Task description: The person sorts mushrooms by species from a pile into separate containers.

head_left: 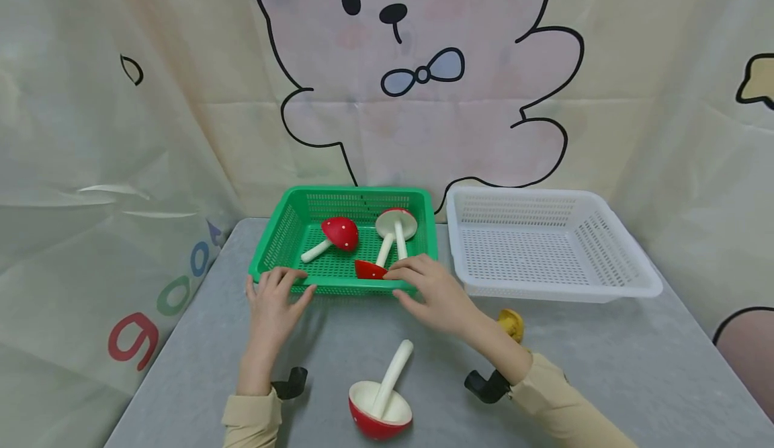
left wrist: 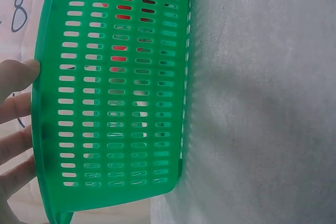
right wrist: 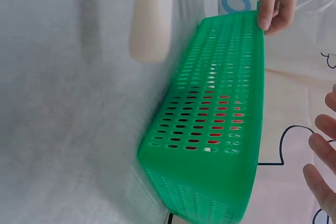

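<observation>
The left hand (head_left: pixel 275 310) holds the front rim of a green basket (head_left: pixel 338 285) near its left corner. In the left wrist view the thumb (left wrist: pixel 21 74) lies at the rim and the other fingers reach over it. My right hand (head_left: pixel 432 293) is over the basket's front right corner, fingers loosely spread with nothing in them; the right wrist view shows its fingers (right wrist: pixel 323 150) apart from the rim. Three red-capped toy mushrooms lie in the basket: one on the left (head_left: pixel 340 233), one at the back right (head_left: pixel 396 223) and one by the front wall (head_left: pixel 370 271).
Another red toy mushroom (head_left: pixel 379 408) rests cap down on the grey table (head_left: pixel 338 354), its white stem tilted up. A white basket (head_left: pixel 556 291) stands right of the green one. Partly behind the right forearm is a yellow object (head_left: pixel 511 324). A printed curtain (head_left: pixel 399 132) hangs behind.
</observation>
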